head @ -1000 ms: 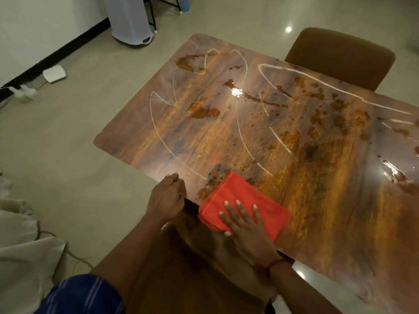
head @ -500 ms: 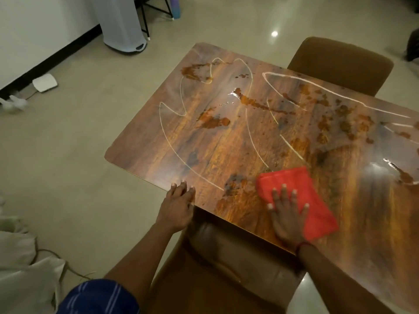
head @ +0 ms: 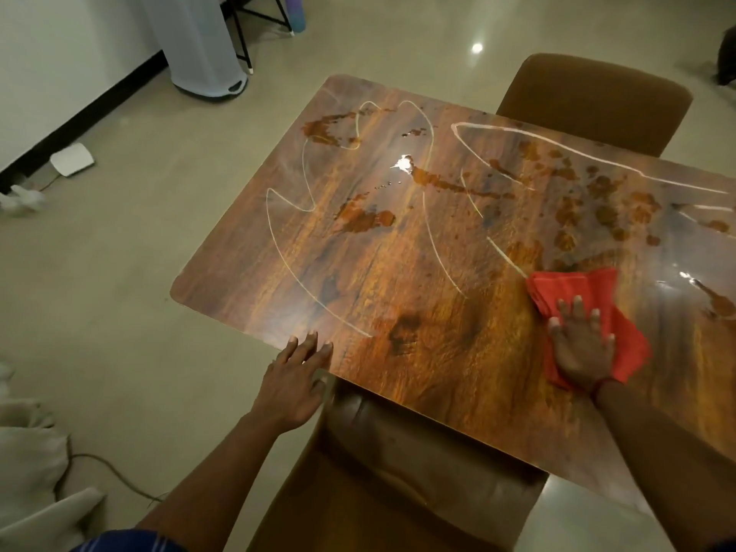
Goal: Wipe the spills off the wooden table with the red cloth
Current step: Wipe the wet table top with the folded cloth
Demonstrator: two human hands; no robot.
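Note:
The wooden table [head: 398,272] has pale curved line patterns and many brown spills, thickest at the back right [head: 605,193], with more at the back left [head: 330,129], the centre [head: 366,219] and the right edge [head: 717,300]. A folded red cloth [head: 589,288] lies on the near right part of the table. My right hand [head: 581,344] presses flat on the cloth, fingers spread, covering its near half. My left hand [head: 294,376] rests with its fingertips on the table's near edge, holding nothing.
A brown chair [head: 398,472] is tucked under the near edge below me. Another brown chair [head: 597,101] stands at the far side. On the floor to the left are a white bin [head: 199,45], a small white box [head: 73,159] and pale fabric [head: 28,472].
My right hand has slid the red cloth to the right and further onto the table, from the near edge by my left hand. The left hand's fingers have flattened on the table's edge.

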